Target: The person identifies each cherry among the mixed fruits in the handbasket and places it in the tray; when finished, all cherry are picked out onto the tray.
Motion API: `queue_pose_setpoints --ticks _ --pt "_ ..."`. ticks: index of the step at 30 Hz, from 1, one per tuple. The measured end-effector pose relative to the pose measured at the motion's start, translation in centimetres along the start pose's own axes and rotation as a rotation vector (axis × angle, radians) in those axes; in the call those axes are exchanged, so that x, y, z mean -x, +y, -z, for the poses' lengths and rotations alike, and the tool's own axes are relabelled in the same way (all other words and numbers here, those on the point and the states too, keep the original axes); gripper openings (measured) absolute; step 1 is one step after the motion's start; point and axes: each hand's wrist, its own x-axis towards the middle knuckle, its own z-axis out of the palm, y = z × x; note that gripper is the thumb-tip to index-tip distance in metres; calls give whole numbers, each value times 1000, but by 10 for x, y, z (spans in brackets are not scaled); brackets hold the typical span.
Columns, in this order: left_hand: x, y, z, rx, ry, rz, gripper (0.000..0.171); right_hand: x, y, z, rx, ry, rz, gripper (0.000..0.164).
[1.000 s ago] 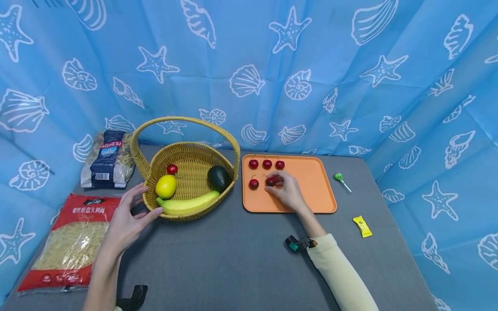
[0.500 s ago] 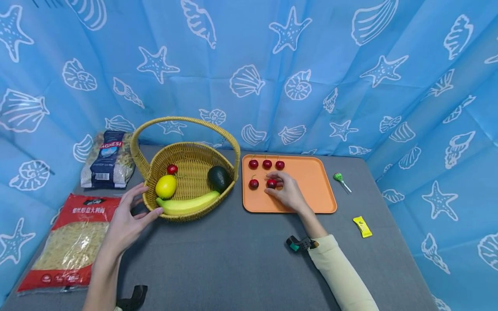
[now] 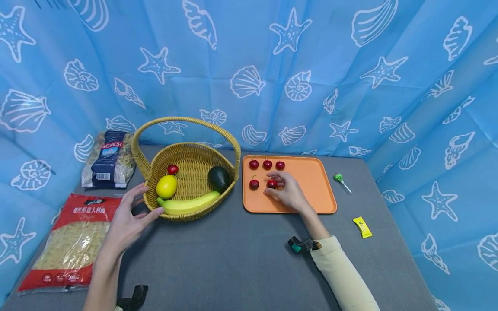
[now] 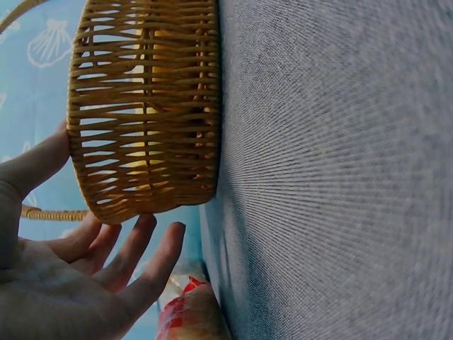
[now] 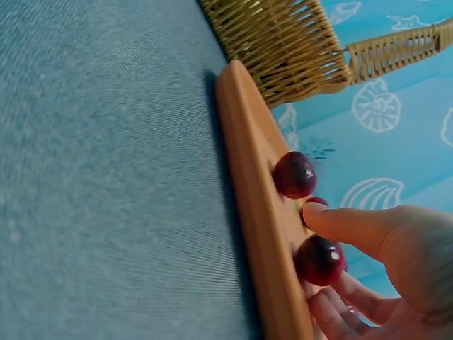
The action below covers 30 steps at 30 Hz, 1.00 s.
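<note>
On the left, a wicker basket (image 3: 188,218) holds a lemon (image 3: 166,186), a banana (image 3: 190,204), an avocado (image 3: 219,179) and a small red fruit (image 3: 172,169). My left hand (image 3: 127,222) rests against the basket's left end, thumb at the rim and fingers spread along the outside. Over the orange tray (image 3: 307,185), my right hand (image 3: 288,191) has thumb and fingers spread apart around a cherry (image 5: 320,260), which sits on the tray between them. Another cherry (image 3: 253,184) lies just left of it, and three cherries (image 3: 267,164) line the back edge.
Two pasta bags, one blue (image 3: 110,159) and one red (image 3: 71,242), lie left of the basket. Right of the tray are a green lollipop (image 3: 339,177) and a yellow wrapped candy (image 3: 362,227). A blue curtain (image 3: 249,86) hangs behind the table.
The right thumb and fingers have parted from the cherry, which now stands in the front row on the tray. The left hand and basket have stayed put.
</note>
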Motion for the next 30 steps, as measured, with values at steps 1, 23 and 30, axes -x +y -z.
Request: queue_pose_setpoints --ticks 1,23,30 --pt "0 0 0 -1 -1 0 90 1 -1 2 0 11 6 51" --pt "0 1 -4 -9 6 -8 88 11 -128 -22 -358 -257 369 25" --pt "1 0 -2 -18 11 0 88 -37 -163 -76 -379 -393 341 29"
